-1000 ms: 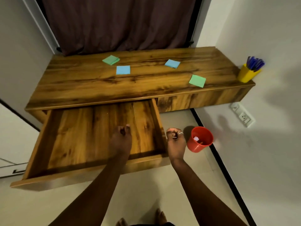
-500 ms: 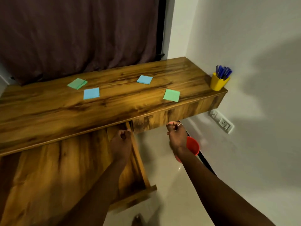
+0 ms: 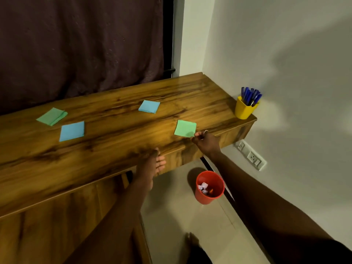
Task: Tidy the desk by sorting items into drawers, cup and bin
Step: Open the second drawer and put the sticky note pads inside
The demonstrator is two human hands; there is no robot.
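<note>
Four paper notes lie on the counter: left green note, left blue note, rear blue note, then front green note by the edge. The left hand rests open against that edge; the right hand pinches the front green note's near corner. Red bin below, yellow cup far right.

Bare surface runs wide between the scattered notes; the yellow cup crowds the right corner, and the open drawer juts out below.
</note>
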